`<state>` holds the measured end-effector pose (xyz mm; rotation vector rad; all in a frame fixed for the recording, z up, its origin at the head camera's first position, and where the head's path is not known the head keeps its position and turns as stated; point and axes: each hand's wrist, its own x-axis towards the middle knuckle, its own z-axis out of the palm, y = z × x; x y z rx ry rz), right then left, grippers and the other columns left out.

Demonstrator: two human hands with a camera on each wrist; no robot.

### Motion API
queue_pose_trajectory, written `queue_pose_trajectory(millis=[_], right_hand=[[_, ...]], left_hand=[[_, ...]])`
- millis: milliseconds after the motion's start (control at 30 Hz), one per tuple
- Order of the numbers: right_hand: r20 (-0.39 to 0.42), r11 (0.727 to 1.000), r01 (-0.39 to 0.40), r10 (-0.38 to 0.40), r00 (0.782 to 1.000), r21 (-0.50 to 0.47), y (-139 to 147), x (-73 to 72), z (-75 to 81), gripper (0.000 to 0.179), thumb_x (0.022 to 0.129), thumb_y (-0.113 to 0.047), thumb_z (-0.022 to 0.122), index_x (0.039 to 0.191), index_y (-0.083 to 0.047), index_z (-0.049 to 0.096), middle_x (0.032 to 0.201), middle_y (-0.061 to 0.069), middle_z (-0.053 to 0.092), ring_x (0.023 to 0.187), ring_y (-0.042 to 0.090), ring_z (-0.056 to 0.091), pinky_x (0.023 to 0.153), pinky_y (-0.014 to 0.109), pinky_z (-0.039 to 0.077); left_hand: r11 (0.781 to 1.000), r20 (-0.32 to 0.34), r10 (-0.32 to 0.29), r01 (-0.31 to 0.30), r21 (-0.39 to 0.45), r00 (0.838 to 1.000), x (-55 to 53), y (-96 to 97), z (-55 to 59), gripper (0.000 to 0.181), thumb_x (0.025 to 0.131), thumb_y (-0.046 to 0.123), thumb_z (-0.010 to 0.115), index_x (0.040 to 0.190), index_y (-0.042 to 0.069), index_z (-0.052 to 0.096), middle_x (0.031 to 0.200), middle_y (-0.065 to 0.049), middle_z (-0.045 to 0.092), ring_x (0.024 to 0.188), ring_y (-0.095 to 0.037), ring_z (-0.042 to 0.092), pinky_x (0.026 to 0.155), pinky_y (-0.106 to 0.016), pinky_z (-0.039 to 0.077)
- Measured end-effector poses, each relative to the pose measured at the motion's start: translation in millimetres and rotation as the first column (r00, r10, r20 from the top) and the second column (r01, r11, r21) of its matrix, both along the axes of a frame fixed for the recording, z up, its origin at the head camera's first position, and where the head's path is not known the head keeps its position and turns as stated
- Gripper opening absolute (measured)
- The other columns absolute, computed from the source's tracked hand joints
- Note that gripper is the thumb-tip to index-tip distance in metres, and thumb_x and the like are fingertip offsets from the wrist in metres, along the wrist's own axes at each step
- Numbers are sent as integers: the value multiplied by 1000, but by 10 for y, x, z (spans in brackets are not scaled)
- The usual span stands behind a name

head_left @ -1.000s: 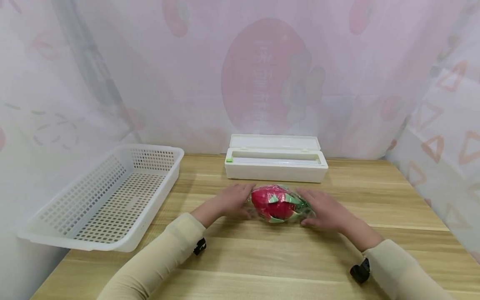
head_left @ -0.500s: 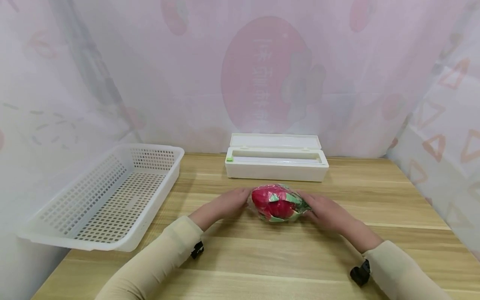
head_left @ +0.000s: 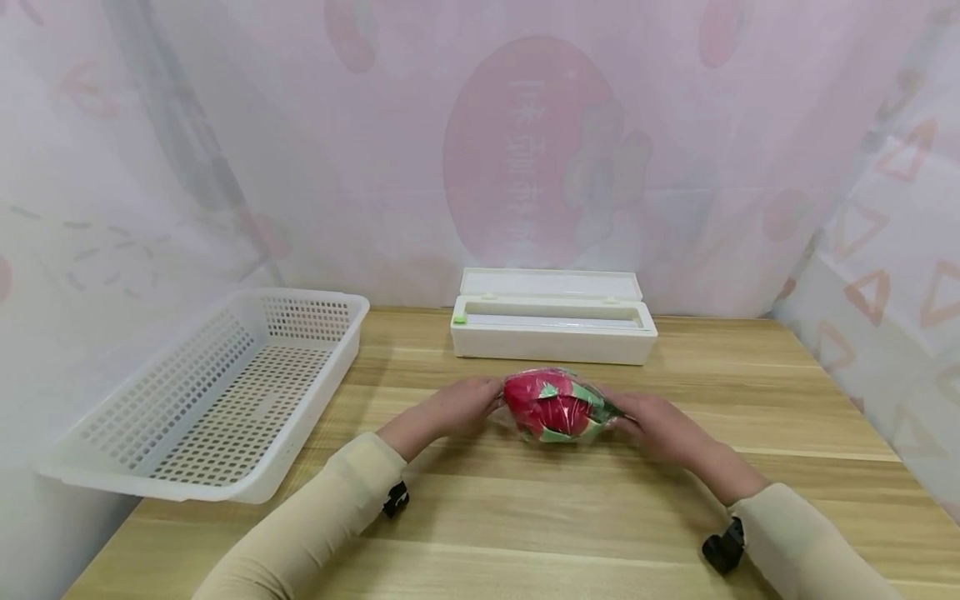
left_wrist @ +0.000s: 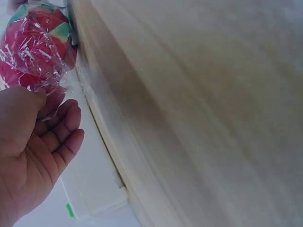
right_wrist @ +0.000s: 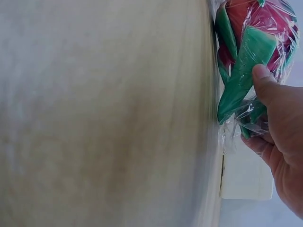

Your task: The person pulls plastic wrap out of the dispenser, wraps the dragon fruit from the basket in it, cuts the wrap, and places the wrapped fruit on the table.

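Observation:
A red dragon fruit (head_left: pixel 551 406) with green scales lies on its side at the middle of the table, covered in clear cling film (left_wrist: pixel 68 81). At its left end my left hand (head_left: pixel 459 406) pinches the loose film between thumb and index finger, the other fingers loosely bent. My right hand (head_left: pixel 660 425) is at the leafy end. In the right wrist view its thumb lies on a green scale (right_wrist: pixel 241 75), and the fingers grip the gathered film from the other side. Just behind the fruit stands a white cling film dispenser (head_left: pixel 553 346), its lid raised.
To the left, a white perforated plastic basket (head_left: pixel 311 417) stands with nothing in it. The wooden table (head_left: pixel 525 533) reaches back to a pink printed cloth (head_left: pixel 360 183). A small green piece (head_left: pixel 460 319) sits at the dispenser's left end.
Both hands have closed from flat spread fingers to a pinch on the film at the fruit's two ends. The fruit has stayed almost in place. Basket and dispenser have not moved.

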<state>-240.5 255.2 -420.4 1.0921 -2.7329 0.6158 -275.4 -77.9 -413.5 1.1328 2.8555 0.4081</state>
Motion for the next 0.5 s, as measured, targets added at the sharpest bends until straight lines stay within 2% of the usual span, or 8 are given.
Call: queue_pose_trajectory(millis=[100,233,333,433,500], right_hand=[[7,1000,-7,7,1000,-14,9,-11,7,52,93,-11,65,142,-7,50,125,14,63,112,28,61,92,46,49],[27,999,-8,9,1000,-43,10,-20,12,47,94,-6,62,140,-6,52,126,12,62,112,28,61,91,46,50],[99,997,25,-18,995,-76,7,-21,11,38,96,-6,59,134,-3,58,124,13,63,112,28,60,90,45,50],[185,990,83,-61,981,-114,2,-28,5,30,97,-8,57,126,-3,65,122,13,64,113,28,59,90,45,50],[208,985,112,-84,975,-129,-2,-31,8,26,98,-9,57,121,-2,68,121,14,65,113,30,59,90,46,50]], left_hand=[[1000,24,6,-5,-5,1000,-1,-17,25,17,103,16,48,112,10,60,105,-5,66,103,-21,63,90,-36,51],[1000,22,6,-6,4,1000,-15,-46,48,13,101,12,50,99,12,62,90,1,64,90,-16,62,83,-34,52],[1000,16,1,-1,12,1000,-13,-73,61,14,100,10,51,90,12,61,83,2,60,82,-15,61,77,-33,52],[1000,17,-1,1,7,1000,3,-100,68,15,98,8,52,86,12,59,79,4,56,76,-15,57,71,-31,51],[1000,18,1,-1,3,1000,16,-114,69,16,98,7,52,84,13,58,78,5,55,75,-14,56,70,-31,50]])
